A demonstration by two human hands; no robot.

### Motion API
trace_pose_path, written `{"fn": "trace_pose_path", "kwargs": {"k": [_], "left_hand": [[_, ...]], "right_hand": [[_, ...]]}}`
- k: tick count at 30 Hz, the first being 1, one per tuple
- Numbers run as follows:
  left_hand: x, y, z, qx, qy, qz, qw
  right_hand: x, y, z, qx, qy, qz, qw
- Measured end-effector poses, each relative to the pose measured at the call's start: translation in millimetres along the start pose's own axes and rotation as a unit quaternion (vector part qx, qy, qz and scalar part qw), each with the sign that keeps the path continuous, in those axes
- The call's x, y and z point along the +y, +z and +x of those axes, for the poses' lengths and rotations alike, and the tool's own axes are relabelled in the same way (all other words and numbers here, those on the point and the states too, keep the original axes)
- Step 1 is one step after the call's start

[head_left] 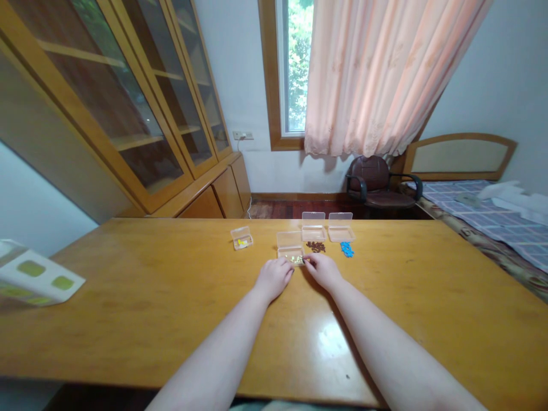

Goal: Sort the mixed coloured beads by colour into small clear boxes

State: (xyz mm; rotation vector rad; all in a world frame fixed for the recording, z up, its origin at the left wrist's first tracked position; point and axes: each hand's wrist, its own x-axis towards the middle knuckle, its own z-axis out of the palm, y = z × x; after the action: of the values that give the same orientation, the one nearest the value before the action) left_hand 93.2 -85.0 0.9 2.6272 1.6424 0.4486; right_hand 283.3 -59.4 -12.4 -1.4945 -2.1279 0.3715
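Note:
My left hand [275,276] rests at the front left of a clear plastic box [290,238] whose lid is raised. Its fingers are curled, and what lies under them is hidden. Small pale yellow pieces [296,259] lie at the front of that box. At its right front corner my right hand [322,268] has thumb and finger brought together close to the pieces; anything in the pinch is too small to make out. Just behind the right hand is a pile of dark brown pieces [315,246]. Blue pieces [347,249] form another pile to its right.
Two more open clear boxes, a middle one [314,234] and a right one [341,233], stand behind the piles. Left of them sits a small open box [242,240] with yellow pieces. A white carton [38,274] occupies the left of the wooden table [171,319].

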Motion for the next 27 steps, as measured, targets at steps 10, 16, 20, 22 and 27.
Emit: {"fn": "trace_pose_path", "kwargs": {"k": [10, 16, 20, 22, 27], "left_hand": [[-8, -1.4, -1, 0.057, -0.09, -0.001, 0.994], [21, 16.1, -16, -0.014, -0.057, 0.024, 0.998], [17, 25.2, -13, -0.055, -0.07, 0.033, 0.995], [7, 24.9, -11, -0.058, -0.078, 0.039, 0.995], [-16, 18.2, -6, -0.058, -0.124, 0.046, 0.99]], "right_hand": [[-7, -3, -3, -0.005, -0.029, -0.039, 0.999], [-14, -3, -7, -0.001, -0.102, -0.085, 0.991], [-15, 6, -8, -0.025, -0.113, -0.081, 0.99], [-14, 7, -8, -0.038, -0.139, -0.068, 0.987], [-11, 3, -8, -0.017, -0.158, -0.032, 0.987]]}}
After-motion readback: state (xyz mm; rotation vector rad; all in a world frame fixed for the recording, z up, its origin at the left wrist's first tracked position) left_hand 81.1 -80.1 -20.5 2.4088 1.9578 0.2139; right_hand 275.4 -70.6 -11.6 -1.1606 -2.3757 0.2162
